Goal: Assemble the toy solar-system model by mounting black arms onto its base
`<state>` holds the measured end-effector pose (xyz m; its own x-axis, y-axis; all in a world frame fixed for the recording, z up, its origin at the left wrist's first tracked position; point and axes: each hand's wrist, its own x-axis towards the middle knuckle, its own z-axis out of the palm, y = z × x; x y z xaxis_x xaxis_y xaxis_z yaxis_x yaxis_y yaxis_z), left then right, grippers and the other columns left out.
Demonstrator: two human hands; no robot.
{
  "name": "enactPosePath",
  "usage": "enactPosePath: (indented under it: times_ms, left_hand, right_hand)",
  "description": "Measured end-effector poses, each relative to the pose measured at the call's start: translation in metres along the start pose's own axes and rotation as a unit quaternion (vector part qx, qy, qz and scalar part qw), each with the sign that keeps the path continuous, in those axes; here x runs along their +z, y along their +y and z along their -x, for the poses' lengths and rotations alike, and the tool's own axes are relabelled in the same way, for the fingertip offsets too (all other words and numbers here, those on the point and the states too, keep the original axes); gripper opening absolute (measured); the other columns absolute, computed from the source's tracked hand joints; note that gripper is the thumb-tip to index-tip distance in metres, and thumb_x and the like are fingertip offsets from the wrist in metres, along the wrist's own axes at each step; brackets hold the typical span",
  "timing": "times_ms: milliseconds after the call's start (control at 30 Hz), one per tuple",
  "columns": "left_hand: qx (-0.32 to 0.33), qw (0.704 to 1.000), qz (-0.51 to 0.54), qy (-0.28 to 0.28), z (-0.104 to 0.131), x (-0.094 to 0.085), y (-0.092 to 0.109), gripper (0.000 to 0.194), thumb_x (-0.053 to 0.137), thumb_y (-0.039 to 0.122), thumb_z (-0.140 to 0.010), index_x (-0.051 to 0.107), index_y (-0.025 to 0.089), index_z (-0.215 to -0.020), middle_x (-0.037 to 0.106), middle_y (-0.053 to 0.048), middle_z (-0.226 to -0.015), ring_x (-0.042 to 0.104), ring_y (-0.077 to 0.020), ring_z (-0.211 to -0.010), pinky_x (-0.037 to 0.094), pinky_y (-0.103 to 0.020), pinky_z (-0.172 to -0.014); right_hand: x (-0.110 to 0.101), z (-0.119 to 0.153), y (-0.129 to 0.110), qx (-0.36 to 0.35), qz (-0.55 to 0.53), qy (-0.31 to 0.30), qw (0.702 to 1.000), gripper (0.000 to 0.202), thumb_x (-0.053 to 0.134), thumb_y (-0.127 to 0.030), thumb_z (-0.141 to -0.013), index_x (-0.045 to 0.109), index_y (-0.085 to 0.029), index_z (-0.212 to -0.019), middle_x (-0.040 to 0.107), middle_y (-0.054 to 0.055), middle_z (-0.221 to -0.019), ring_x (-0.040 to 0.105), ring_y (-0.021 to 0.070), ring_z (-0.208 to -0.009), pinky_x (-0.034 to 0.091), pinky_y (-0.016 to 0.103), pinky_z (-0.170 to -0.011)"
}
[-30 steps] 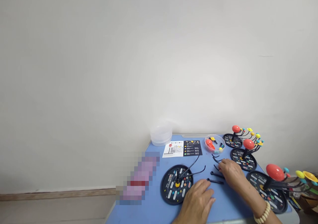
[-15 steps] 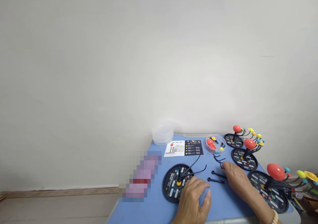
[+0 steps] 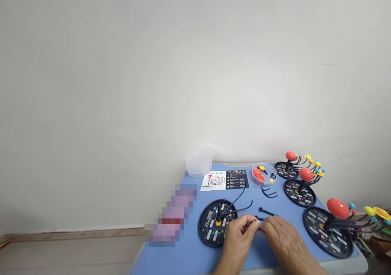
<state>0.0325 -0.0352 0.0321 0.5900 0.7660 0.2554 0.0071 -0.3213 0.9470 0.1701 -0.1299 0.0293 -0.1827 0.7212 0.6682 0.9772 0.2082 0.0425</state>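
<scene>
My left hand (image 3: 240, 236) is closed in a pinch in front of the black round base. My right hand (image 3: 282, 236) meets it fingertip to fingertip, also closed. Between them shows a sliver of a thin black curved arm, mostly hidden by the fingers. The black base (image 3: 210, 236), printed with planets, lies left of my hands. It carries a short upright post (image 3: 218, 212) and two long curved arms reaching right. Just beyond my fingers lie two black rods with ring ends, one (image 3: 268, 211) in plainer sight. Several small curved black arms (image 3: 269, 193) rest farther back.
A printed instruction sheet (image 3: 214, 181) lies at the back of the blue table (image 3: 186, 234). Beside it is a clear dish (image 3: 277, 177) with red, yellow and blue parts. Clear containers (image 3: 198, 165) stand back left. Three assembled planet models, the nearest with a red ball (image 3: 338, 208), line the right side.
My right hand has come back from the small curved arms towards me, bringing one of them. My left hand has gone from spread fingers to a pinch, and the two hands now meet.
</scene>
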Motion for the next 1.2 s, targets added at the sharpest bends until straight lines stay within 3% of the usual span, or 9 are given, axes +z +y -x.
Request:
enactPosePath:
  times_ms: [100, 200, 267, 367, 467, 567, 700, 967, 1200]
  left_hand:
    - [-0.016, 0.999, 0.039, 0.014, 0.001, -0.005, -0.002, 0.028, 0.061, 0.042, -0.079, 0.070, 0.017, -0.070, 0.071, -0.004, -0.064, 0.063, -0.0170, -0.062, 0.049, -0.024, -0.059]
    - [-0.036, 0.997, 0.064, 0.038, 0.001, -0.010, -0.002, 0.033, 0.064, 0.049, -0.076, 0.070, 0.017, -0.070, 0.070, -0.004, -0.063, 0.063, -0.0169, -0.060, 0.049, -0.023, -0.056]
    - [-0.037, 0.995, 0.074, 0.049, 0.001, -0.013, -0.002, 0.034, 0.066, 0.051, -0.074, 0.070, 0.017, -0.070, 0.070, -0.004, -0.062, 0.063, -0.0167, -0.059, 0.049, -0.023, -0.056]
    - [-0.025, 0.995, 0.080, 0.053, 0.002, -0.014, 0.001, 0.035, 0.067, 0.051, -0.075, 0.072, 0.017, -0.070, 0.071, -0.004, -0.064, 0.063, -0.0166, -0.061, 0.051, -0.023, -0.058]
    - [-0.015, 0.995, 0.087, 0.049, 0.004, -0.012, 0.002, 0.035, 0.067, 0.051, -0.075, 0.073, 0.017, -0.071, 0.071, -0.005, -0.064, 0.064, -0.0169, -0.061, 0.051, -0.023, -0.059]
    - [-0.012, 0.995, 0.096, 0.040, 0.007, -0.010, 0.002, 0.035, 0.068, 0.051, -0.075, 0.074, 0.017, -0.072, 0.071, -0.005, -0.063, 0.064, -0.0169, -0.061, 0.052, -0.023, -0.059]
    - [-0.015, 0.995, 0.095, 0.037, 0.010, -0.009, 0.000, 0.035, 0.068, 0.051, -0.075, 0.076, 0.017, -0.073, 0.072, -0.005, -0.063, 0.064, -0.0166, -0.060, 0.052, -0.023, -0.058]
    - [-0.029, 0.993, 0.100, 0.060, 0.012, -0.003, -0.002, 0.038, 0.068, 0.053, -0.075, 0.075, 0.017, -0.072, 0.072, -0.006, -0.062, 0.064, -0.0174, -0.059, 0.052, -0.023, -0.057]
    - [-0.014, 0.998, 0.063, 0.006, 0.018, 0.001, 0.004, 0.025, 0.065, 0.037, -0.078, 0.073, 0.016, -0.066, 0.072, -0.004, -0.063, 0.063, -0.0154, -0.058, 0.047, -0.020, -0.054]
  right_hand:
    - [-0.003, 0.008, 0.002, 0.053, -0.063, 0.050, 0.995, 0.025, 0.040, -0.011, -0.094, 0.059, -0.022, -0.107, 0.070, 0.007, -0.100, 0.067, 0.0178, -0.086, 0.053, 0.028, -0.074]
    - [-0.003, 0.018, 0.007, 0.189, -0.141, 0.110, 0.966, 0.024, 0.046, -0.020, -0.094, 0.060, -0.021, -0.113, 0.069, 0.010, -0.107, 0.068, 0.0183, -0.087, 0.056, 0.027, -0.073]
    - [-0.001, 0.024, 0.007, 0.295, -0.213, 0.118, 0.924, 0.022, 0.053, -0.031, -0.091, 0.063, -0.020, -0.107, 0.071, 0.010, -0.098, 0.067, 0.0182, -0.077, 0.056, 0.026, -0.066]
    - [0.003, 0.027, 0.002, 0.410, -0.343, 0.103, 0.839, 0.033, 0.064, -0.048, -0.082, 0.067, -0.019, -0.099, 0.073, 0.009, -0.090, 0.069, 0.0215, -0.078, 0.058, 0.028, -0.067]
    - [0.006, 0.021, -0.008, 0.458, -0.456, 0.111, 0.755, 0.044, 0.072, -0.054, -0.073, 0.069, -0.019, -0.099, 0.074, 0.009, -0.088, 0.070, 0.0240, -0.084, 0.058, 0.030, -0.072]
    - [0.007, 0.013, -0.016, 0.465, -0.519, 0.130, 0.705, 0.044, 0.078, -0.052, -0.069, 0.070, -0.020, -0.099, 0.074, 0.008, -0.087, 0.069, 0.0233, -0.083, 0.057, 0.030, -0.073]
    - [0.009, 0.010, -0.019, 0.468, -0.549, 0.153, 0.676, 0.041, 0.081, -0.047, -0.067, 0.071, -0.021, -0.097, 0.075, 0.007, -0.086, 0.069, 0.0220, -0.084, 0.057, 0.029, -0.075]
    - [0.012, 0.016, -0.014, 0.483, -0.582, 0.135, 0.640, 0.041, 0.084, -0.042, -0.065, 0.072, -0.021, -0.098, 0.075, 0.008, -0.088, 0.070, 0.0239, -0.087, 0.057, 0.034, -0.082]
    - [0.010, 0.011, -0.016, 0.512, -0.551, 0.186, 0.632, 0.045, 0.086, -0.046, -0.058, 0.071, -0.018, -0.091, 0.070, 0.003, -0.071, 0.065, 0.0196, -0.067, 0.055, 0.030, -0.063]
